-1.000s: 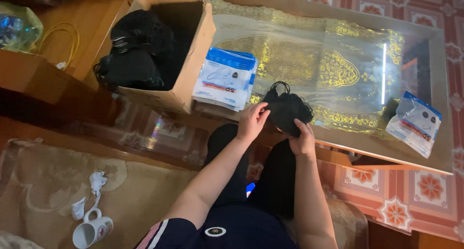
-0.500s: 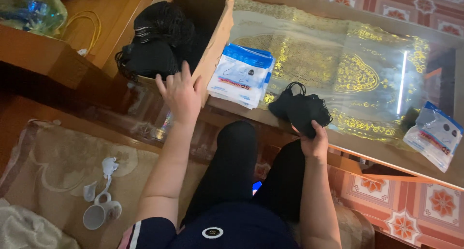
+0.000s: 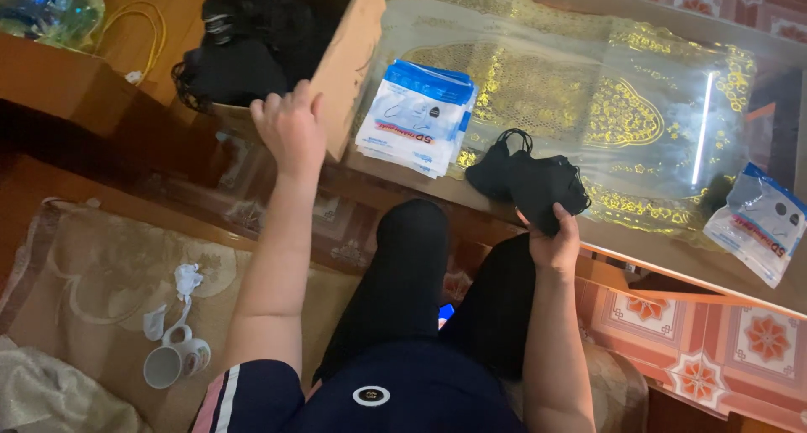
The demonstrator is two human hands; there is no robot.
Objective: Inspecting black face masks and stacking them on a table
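Left hand raised with fingers spread, empty, just at the near rim of the cardboard box of black masks on the desk's left end. Beside the box, toward the near edge of the desk, a stack of blue-and-white packets. Right hand closed on a bundle of black face masks resting at the near edge. At the right edge, a lone packet.

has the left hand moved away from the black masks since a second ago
Yes. The left hand left the black masks and went left to the cardboard box; the right hand keeps its grip on them.
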